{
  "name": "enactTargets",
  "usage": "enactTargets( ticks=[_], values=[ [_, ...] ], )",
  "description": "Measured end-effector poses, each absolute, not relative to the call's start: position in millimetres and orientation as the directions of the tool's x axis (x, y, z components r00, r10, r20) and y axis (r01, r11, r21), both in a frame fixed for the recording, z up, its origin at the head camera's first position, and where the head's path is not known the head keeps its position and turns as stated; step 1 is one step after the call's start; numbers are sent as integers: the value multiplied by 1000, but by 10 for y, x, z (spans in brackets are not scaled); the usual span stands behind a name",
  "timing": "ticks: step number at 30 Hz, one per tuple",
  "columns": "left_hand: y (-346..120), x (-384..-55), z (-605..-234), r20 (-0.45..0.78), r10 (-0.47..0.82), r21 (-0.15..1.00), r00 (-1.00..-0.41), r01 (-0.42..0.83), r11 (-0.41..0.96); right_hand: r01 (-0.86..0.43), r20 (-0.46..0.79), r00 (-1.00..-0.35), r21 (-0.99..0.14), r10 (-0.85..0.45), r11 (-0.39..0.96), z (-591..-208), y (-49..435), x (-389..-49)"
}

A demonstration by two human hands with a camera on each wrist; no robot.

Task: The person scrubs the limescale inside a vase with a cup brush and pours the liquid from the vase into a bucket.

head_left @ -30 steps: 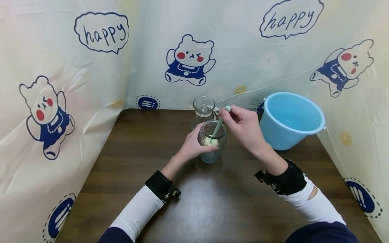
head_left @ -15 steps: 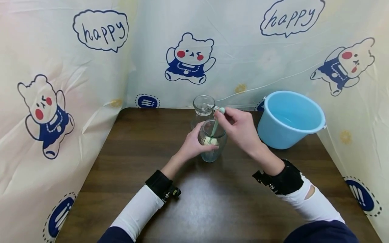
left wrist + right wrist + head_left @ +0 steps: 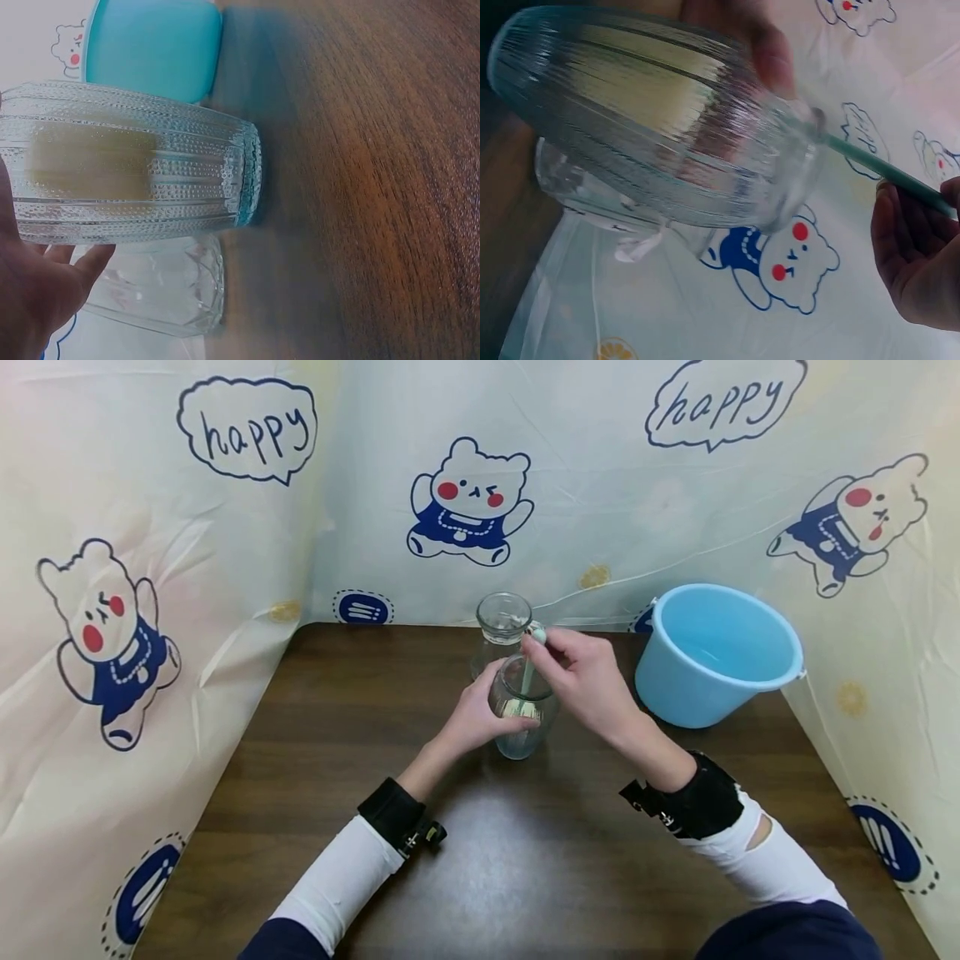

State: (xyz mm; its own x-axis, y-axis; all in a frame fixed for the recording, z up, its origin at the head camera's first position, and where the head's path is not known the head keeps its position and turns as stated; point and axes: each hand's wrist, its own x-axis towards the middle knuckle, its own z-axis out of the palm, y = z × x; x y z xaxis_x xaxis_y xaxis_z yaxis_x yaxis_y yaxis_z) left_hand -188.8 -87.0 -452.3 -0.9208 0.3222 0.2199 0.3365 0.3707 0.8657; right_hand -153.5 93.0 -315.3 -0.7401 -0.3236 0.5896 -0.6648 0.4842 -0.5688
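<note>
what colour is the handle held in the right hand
Green; the handle shows best in the right wrist view.

The cloth reads "happy" in an upper-left speech bubble and an upper-right speech bubble; its blue ovals bear strokes like exclamation marks.

Both forearms angle forward and inward, the left hand curved in a grip with its thumb stretched rightward, the right hand near it, bent into a pinch.
</note>
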Motion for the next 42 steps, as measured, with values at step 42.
enactTargets(
  ticks=[42],
  values=[
    [-868,-1908,-4564,268,317,848,-910,379,371,-653,617,-722,-457,-314,604,-2978,1107,-1529]
  ],
)
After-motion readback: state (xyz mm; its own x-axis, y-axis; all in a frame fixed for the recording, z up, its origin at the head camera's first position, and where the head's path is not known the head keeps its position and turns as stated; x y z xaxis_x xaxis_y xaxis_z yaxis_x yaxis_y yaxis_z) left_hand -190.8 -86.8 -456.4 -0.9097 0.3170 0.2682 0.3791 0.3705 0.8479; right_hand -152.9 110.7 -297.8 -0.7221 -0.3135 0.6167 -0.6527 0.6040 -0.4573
